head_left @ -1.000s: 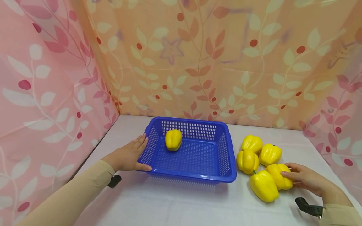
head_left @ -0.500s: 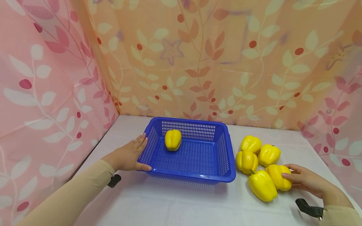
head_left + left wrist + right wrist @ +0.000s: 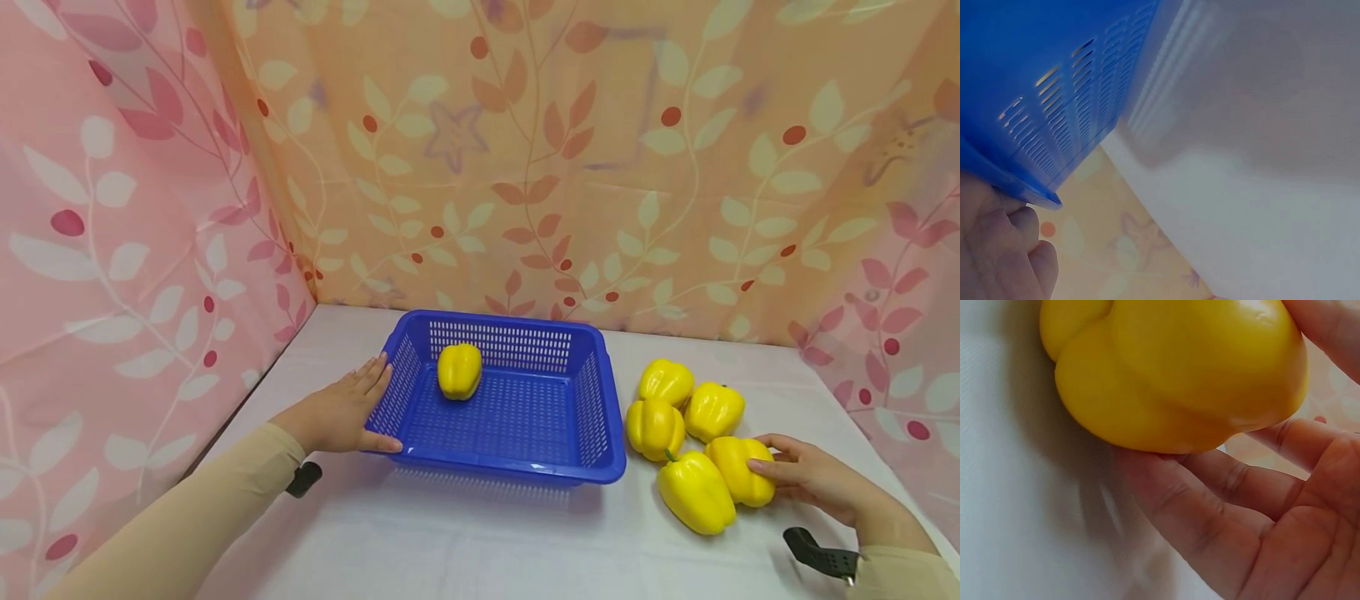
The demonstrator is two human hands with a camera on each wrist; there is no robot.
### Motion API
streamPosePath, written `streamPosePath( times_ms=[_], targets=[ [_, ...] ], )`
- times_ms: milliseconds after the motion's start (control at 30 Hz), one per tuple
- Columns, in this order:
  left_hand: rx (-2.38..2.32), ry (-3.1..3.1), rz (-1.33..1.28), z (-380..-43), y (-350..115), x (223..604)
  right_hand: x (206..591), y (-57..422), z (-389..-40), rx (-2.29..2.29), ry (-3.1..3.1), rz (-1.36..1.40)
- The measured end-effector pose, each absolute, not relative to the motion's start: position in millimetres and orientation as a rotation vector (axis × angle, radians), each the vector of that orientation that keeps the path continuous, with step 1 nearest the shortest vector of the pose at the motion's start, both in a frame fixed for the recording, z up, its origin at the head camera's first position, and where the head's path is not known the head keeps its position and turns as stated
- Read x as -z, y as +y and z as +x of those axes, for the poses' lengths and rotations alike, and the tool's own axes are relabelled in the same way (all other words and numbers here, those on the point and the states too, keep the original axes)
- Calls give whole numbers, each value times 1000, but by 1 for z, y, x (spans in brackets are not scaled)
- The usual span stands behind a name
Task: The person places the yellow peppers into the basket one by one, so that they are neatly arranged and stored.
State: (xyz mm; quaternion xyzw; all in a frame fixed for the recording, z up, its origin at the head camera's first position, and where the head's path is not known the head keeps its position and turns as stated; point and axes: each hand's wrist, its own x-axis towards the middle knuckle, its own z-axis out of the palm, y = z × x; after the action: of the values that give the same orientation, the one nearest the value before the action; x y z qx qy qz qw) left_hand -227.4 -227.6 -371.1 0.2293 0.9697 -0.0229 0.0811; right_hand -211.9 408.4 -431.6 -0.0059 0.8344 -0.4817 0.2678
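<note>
A blue perforated plastic basket (image 3: pixel 517 472) stands in the middle of the table with one yellow bell pepper (image 3: pixel 460 372) inside, towards its back left. My left hand (image 3: pixel 337 412) rests on the basket's left rim, fingers extended along it and thumb on the front edge. At the right, my right hand (image 3: pixel 821 479) holds another yellow bell pepper (image 3: pixel 738 469), thumb on top and fingers at its far side and underneath. The right wrist view shows the fingertips touching this pepper (image 3: pixel 1179 375), close to the white cloth. A pepper with a green stem (image 3: pixel 697 493) lies right beside it.
Behind the held pepper are more yellow peppers: one near the basket (image 3: pixel 656 430), one at the back (image 3: pixel 666 383) and one to the right (image 3: pixel 715 412). A white cloth (image 3: pixel 450 542) covers the table. Patterned curtains (image 3: pixel 525 167) enclose the back and sides.
The head view has shifted very slightly. My right thumb sits a touch lower on the held pepper than a second ago. The left hand and basket stay put.
</note>
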Motion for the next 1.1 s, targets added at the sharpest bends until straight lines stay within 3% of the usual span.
streamPosePath(
  times_ms=[1100],
  targets=[
    [69, 2900, 676, -228, -227, 371, 408, 414, -207, 1248, 2432, -9]
  ],
)
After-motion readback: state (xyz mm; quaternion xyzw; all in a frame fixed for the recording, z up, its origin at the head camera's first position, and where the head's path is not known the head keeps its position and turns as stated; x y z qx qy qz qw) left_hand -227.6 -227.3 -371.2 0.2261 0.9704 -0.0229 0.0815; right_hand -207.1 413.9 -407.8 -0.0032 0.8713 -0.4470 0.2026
